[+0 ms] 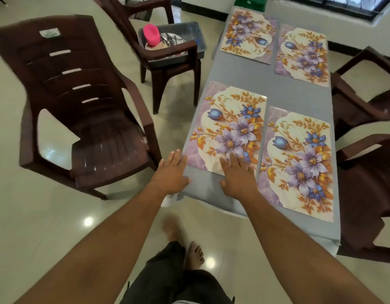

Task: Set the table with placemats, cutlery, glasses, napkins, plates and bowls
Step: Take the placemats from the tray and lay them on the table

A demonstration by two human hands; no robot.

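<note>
Both hands, left grip (171, 172) and right grip (238, 175), fingers apart and flat, are pressing the near-left thin, flexible floral placemat (228, 130) lying on the grey desk (299, 93); likely light, slippery, best lifted by an edge.

Four floral placemats (230, 130) on the one grey table (251, 73). Four brown chairs (80, 102) around it: two left, two right. One grey tub (196, 34) on a chair, one pink cup (151, 35) inside. Two hands (173, 172) over the near end.
</note>
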